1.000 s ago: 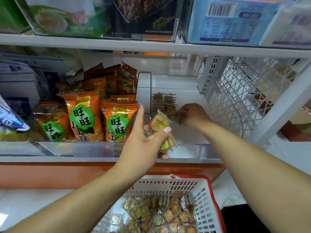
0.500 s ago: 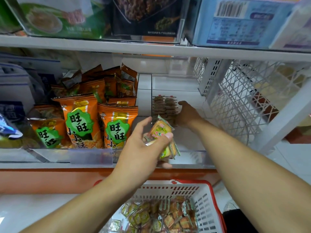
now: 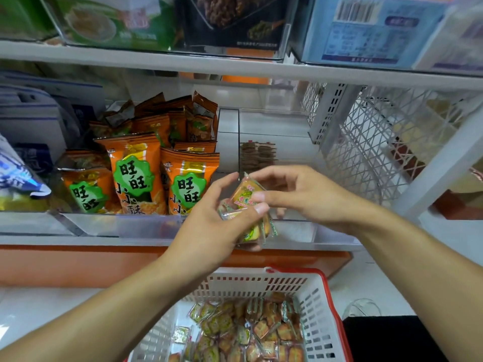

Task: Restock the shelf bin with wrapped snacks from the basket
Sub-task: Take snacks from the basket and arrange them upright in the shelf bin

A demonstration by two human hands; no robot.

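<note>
My left hand (image 3: 209,220) grips a small bunch of wrapped snacks (image 3: 248,218), yellow-green packets, in front of the clear shelf bin (image 3: 292,231). My right hand (image 3: 300,194) reaches across and pinches the top snack of that bunch between thumb and fingers. Inside the bin, a short row of brown wrapped snacks (image 3: 257,155) stands near its back. Below, the white basket with a red rim (image 3: 324,296) holds several more wrapped snacks (image 3: 251,330).
Orange snack bags (image 3: 136,176) fill the bin to the left. A white lattice panel (image 3: 366,142) and a white shelf post (image 3: 439,168) stand on the right. The upper shelf (image 3: 235,66) carries boxed goods. An orange strip (image 3: 78,262) runs under the shelf.
My right hand has pulled back out of the bin, leaving the brown snacks there, and now meets my left hand at the bunch. My left hand has stayed roughly in place.
</note>
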